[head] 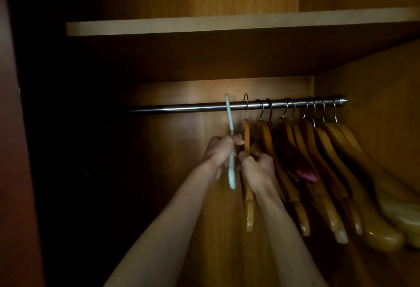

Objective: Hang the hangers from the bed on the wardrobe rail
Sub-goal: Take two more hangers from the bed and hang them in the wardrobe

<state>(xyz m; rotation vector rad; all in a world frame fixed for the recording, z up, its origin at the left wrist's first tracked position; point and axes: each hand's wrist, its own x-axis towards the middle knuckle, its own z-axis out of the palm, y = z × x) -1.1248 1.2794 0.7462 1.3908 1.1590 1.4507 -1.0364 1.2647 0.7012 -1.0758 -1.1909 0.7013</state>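
Head view, looking into a dim wooden wardrobe w/ the metal rail (pixel 204 106) as landmark, running across the middle under a wooden shelf (pixel 227 26). Left hand (pixel 219 152) is just below the rail, grip clamped on the pale green plastic hanger (pixel 231 146); fingers wrapped round its body, thumb side toward the wooden one beside it. That hanger's hook crosses the front of the rail and its tip sticks up above the rail; can't tell if it's fully seated. Its lower end hangs down past the left wrist. Right hand (pixel 256 165) sits below the rail, just right of the left hand & touching or nearly touching it, grip closed on the nearest wooden hanger (pixel 248 173). That hanger is seen edge-on, metal hook over the rail just right of the green hook, lower arm reaching down well under the rail between the two forearms. Further right along the rail, toward its end cap at the wardrobe side wall (pixel 375 116), a row of wooden hangers (pixel 329 161) hangs by metal hooks, bunched close, arms fanned toward the camera. A dark reddish hanger (pixel 286 150) sits among them, w/ a small pink item (pixel 306 175) low in the bunch; can't tell what it is. Left part of the rail fades into shadow. Both forearms bare, coming up from the bottom edge toward the rail.
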